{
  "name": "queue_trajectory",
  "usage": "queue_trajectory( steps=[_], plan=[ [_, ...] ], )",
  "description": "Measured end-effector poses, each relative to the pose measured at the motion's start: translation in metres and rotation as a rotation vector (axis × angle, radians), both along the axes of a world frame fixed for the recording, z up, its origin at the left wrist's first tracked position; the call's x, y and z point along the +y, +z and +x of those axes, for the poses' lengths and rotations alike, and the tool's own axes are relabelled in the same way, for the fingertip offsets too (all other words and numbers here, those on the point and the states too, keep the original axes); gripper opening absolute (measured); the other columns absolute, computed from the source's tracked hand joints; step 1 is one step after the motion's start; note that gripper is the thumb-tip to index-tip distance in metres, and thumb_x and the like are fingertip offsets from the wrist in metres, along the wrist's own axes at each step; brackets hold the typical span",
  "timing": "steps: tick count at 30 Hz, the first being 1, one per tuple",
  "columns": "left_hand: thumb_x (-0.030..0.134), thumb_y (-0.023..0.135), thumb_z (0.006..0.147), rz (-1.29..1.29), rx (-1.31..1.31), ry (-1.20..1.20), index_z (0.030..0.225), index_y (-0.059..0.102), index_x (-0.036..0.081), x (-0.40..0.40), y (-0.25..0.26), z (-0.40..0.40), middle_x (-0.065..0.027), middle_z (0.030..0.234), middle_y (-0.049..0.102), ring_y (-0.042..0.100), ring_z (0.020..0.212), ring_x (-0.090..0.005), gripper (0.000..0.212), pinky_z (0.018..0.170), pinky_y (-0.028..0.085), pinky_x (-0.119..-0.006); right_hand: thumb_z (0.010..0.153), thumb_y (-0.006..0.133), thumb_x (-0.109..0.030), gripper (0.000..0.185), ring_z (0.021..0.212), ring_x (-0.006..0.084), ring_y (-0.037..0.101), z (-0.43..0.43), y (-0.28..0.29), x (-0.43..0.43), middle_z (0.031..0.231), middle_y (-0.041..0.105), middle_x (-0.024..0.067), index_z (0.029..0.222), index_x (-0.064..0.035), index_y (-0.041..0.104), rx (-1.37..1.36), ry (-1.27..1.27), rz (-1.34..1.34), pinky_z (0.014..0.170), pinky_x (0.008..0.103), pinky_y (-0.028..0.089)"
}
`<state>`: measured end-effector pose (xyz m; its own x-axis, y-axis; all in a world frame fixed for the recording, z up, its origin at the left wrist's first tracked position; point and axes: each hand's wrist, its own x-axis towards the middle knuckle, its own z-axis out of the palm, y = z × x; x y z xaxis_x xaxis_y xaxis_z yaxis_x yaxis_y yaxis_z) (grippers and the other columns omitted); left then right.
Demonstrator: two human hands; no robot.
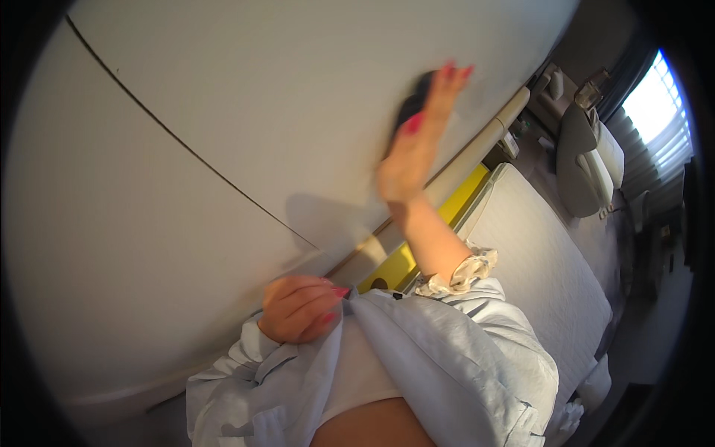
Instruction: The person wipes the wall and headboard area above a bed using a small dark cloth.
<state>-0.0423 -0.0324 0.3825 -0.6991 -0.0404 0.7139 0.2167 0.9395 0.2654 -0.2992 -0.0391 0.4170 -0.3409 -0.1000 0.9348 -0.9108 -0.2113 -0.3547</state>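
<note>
My right hand (pixel 413 151), blurred and with pink-red nails, is raised against a pale, smooth wall-like surface (pixel 223 100). Its thumb and fingers lie over a dark, elongated object (pixel 416 98) pressed flat against that surface; blur hides what kind it is. Lower down, my left hand (pixel 301 308) is curled in front of my chest. Its fingertips meet the front edge of my light blue jacket (pixel 447 335), and I cannot tell whether they pinch the cloth. A gathered, patterned scrunchie (pixel 463 274) circles my right forearm at the sleeve end.
A thin dark seam (pixel 195 153) runs diagonally across the pale surface. Along its lower right edge are a beige rail (pixel 508 114) and a yellow panel (pixel 463 193). A white quilted mattress (pixel 530 251) lies at right. Beyond it are an armchair (pixel 584 162) and a bright curtained window (pixel 653 106).
</note>
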Motion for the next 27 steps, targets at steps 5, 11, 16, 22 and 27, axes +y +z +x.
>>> queue_trajectory(
  steps=[5, 11, 16, 22, 27],
  plan=[
    [0.008, 0.065, 0.072, -0.01, 0.042, -0.065, 0.088, 0.067, 0.004, -0.007, 0.0, 0.011, -0.0072, 0.085, 0.067, 0.064, 0.072, -0.0224, 0.016, 0.059, 0.053, -0.032, 0.082, 0.06, -0.028, 0.049, 0.127, 0.0277, 0.048, 0.112, -0.041, 0.003, 0.131, 0.054, -0.0044, 0.131, -0.0348, 0.059, 0.432, 0.033, -0.056, 0.091, 0.0458, 0.041],
    [0.006, 0.054, 0.077, -0.044, 0.077, -0.107, 0.08, 0.064, 0.0, -0.011, 0.009, 0.019, -0.0079, 0.072, 0.066, 0.062, 0.059, -0.0224, 0.012, 0.052, 0.052, -0.032, 0.079, 0.059, -0.017, 0.058, 0.141, 0.0403, 0.029, -0.008, -0.045, -0.007, 0.151, 0.035, 0.0175, 0.137, -0.0143, 0.054, 0.437, 0.023, -0.011, 0.109, 0.0536, 0.031],
    [0.003, 0.054, 0.075, -0.009, 0.034, -0.122, 0.076, 0.063, 0.001, -0.006, 0.008, 0.018, -0.0071, 0.069, 0.065, 0.061, 0.057, -0.0212, 0.01, 0.051, 0.051, -0.031, 0.1, 0.039, -0.018, 0.054, 0.148, 0.0345, 0.012, -0.135, -0.024, -0.005, 0.159, 0.016, 0.0195, 0.149, 0.0016, 0.028, -0.059, -0.021, -0.095, 0.119, 0.0416, 0.012],
    [0.005, 0.064, 0.072, -0.03, 0.045, -0.095, 0.076, 0.064, 0.003, -0.007, 0.003, 0.024, -0.0055, 0.068, 0.063, 0.058, 0.056, -0.0209, 0.005, 0.049, 0.048, -0.031, 0.104, 0.03, -0.027, 0.055, 0.148, 0.0328, 0.007, -0.1, -0.025, -0.017, 0.16, 0.012, 0.0166, 0.15, 0.0009, 0.022, -0.444, 0.066, -0.144, 0.119, 0.0421, 0.009],
    [0.006, 0.066, 0.068, -0.031, 0.038, -0.102, 0.077, 0.066, 0.007, -0.013, 0.006, 0.024, -0.0035, 0.062, 0.058, 0.057, 0.053, -0.0192, 0.009, 0.046, 0.043, -0.031, 0.097, 0.038, -0.039, 0.061, 0.143, 0.0377, 0.024, 0.034, 0.075, -0.006, 0.153, 0.032, 0.0197, 0.145, -0.0006, 0.039, 0.286, 0.046, 0.005, 0.117, 0.0458, 0.015]
  ],
)
